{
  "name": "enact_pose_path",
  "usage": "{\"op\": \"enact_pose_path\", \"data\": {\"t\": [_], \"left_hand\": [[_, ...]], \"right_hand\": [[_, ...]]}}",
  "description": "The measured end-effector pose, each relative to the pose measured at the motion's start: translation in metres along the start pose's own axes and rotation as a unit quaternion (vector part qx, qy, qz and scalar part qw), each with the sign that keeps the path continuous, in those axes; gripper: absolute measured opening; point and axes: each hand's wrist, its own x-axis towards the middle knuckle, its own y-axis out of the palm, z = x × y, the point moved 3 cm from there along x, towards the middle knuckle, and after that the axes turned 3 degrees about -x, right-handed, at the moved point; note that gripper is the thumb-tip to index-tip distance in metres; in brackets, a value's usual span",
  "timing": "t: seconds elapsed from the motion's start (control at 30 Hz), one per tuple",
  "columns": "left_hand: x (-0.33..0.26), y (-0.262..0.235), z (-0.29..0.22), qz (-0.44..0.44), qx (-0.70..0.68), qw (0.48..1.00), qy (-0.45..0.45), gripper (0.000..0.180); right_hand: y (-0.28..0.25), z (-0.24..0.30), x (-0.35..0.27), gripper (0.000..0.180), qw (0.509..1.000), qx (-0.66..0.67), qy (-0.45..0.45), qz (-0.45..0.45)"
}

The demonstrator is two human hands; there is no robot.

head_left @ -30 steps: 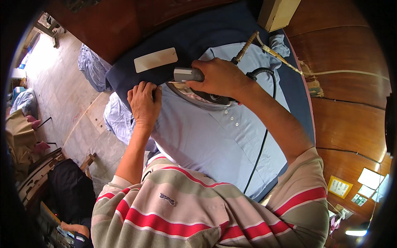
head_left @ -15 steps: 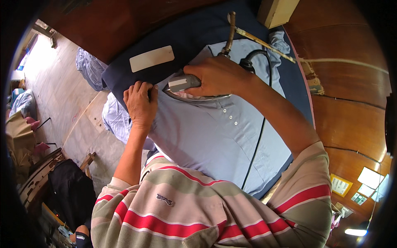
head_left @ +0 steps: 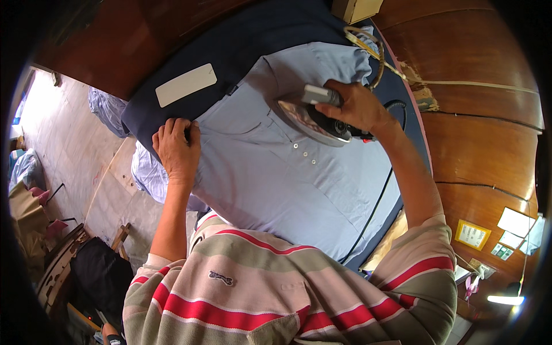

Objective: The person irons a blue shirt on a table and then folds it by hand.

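A light blue shirt (head_left: pixel 259 184) is spread over a dark blue cloth (head_left: pixel 241 52), its row of small white buttons facing up. My left hand (head_left: pixel 176 150) rests at the shirt's left edge, its fingers curled down and closed on the fabric. Around the grey handle of a clothes iron (head_left: pixel 313 127) my right hand (head_left: pixel 363 109) is wrapped, over the upper right part of the shirt. The iron's silver tip points to the upper left; whether its sole touches the fabric I cannot tell. A black cord (head_left: pixel 371 221) runs from the iron across the shirt's right side.
A white card-like strip (head_left: pixel 186 85) lies on the dark cloth. Beyond the iron are a looped tube (head_left: pixel 380 60) and a wooden wall (head_left: pixel 477 149). Crumpled pale clothes (head_left: pixel 150 172) hang at the left edge, above a marble floor (head_left: pixel 80 149). A black bag (head_left: pixel 100 276) sits lower left.
My right hand has moved the iron to the right, away from my left hand, uncovering the shirt's upper part. The left hand keeps its place at the shirt's edge. The whole view has shifted slightly.
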Motion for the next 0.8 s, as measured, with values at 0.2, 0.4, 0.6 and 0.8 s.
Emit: {"op": "enact_pose_path", "data": {"t": [0.2, 0.4, 0.6, 0.8], "left_hand": [[0.002, 0.002, -0.002, 0.014, 0.018, 1.0, 0.003, 0.011], [0.002, 0.003, -0.002, 0.013, 0.018, 1.0, 0.005, 0.011], [0.003, 0.003, -0.004, 0.005, 0.023, 1.0, 0.013, 0.01], [0.003, 0.0, -0.004, 0.005, 0.019, 1.0, 0.009, 0.011]], "right_hand": [[0.022, -0.005, -0.012, 0.037, 0.999, -0.042, 0.01, -0.001], [0.021, -0.007, -0.011, 0.038, 0.998, -0.058, -0.009, 0.007], [0.007, -0.026, 0.002, 0.047, 0.996, 0.011, 0.047, -0.074], [0.001, -0.01, 0.037, 0.053, 0.995, -0.044, 0.074, -0.059]]}}
